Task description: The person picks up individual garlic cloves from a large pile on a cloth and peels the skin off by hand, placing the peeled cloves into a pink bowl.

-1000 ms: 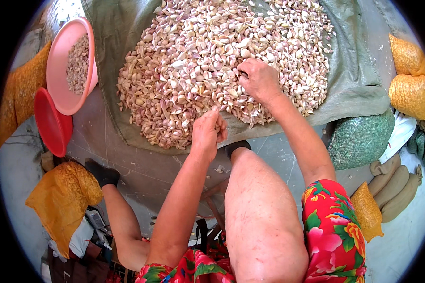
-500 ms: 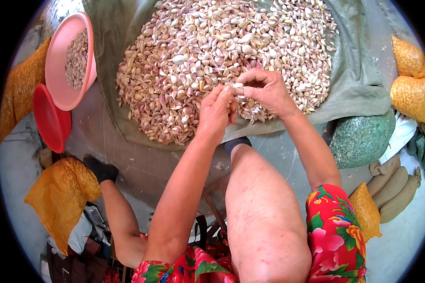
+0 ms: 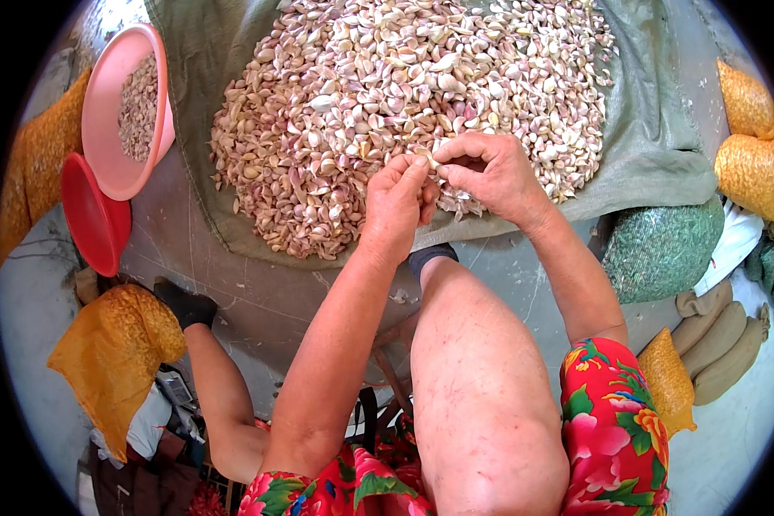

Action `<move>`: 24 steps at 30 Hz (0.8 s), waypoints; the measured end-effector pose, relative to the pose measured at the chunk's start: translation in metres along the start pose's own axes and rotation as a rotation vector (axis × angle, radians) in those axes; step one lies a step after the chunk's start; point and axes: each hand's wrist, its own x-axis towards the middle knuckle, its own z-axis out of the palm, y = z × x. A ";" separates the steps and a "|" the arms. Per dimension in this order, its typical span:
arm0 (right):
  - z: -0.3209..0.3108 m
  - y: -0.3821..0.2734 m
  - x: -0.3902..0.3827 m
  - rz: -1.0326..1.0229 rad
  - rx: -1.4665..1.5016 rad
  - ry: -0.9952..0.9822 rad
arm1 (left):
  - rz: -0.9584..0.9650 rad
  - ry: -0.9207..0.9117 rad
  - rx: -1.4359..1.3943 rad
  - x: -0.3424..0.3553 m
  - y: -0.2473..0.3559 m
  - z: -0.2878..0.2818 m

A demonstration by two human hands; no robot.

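A wide heap of unpeeled garlic cloves (image 3: 335, 120) lies on a grey-green cloth (image 3: 658, 176) in front of me. Over its near edge my two hands meet at the fingertips. My left hand (image 3: 394, 206) is closed in a pinch around a small pale garlic clove (image 3: 427, 157), partly covered by the fingers. From the other side my right hand (image 3: 499, 181) pinches at the same clove with thumb and forefinger. Whether its fingertips grip the clove itself or a bit of its skin is too small to tell.
To the left, a pink basin (image 3: 103, 112) holds small pale pieces, beside a red basin (image 3: 95, 215). Orange mesh bags (image 3: 116, 344) stand near my left foot, with more yellow bags (image 3: 755, 176) at far right. A full green sack (image 3: 662, 254) sits beside the cloth's right edge.
My right hand has shifted slightly right and its fingertips have drawn closer together. The clove, plainly visible between the hands before, is now more hidden by fingers.
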 end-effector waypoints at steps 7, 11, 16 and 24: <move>-0.002 -0.012 -0.002 -0.073 -0.182 -0.064 | 0.041 -0.054 0.199 -0.002 -0.002 -0.004; -0.001 -0.006 -0.008 -0.091 -0.210 -0.087 | 0.012 -0.081 0.210 -0.009 -0.006 -0.007; 0.000 -0.012 -0.015 -0.011 -0.182 -0.097 | -0.048 -0.097 0.139 -0.017 -0.013 -0.008; 0.009 -0.014 -0.019 -0.085 -0.273 -0.057 | -0.030 -0.160 0.128 -0.017 -0.017 -0.008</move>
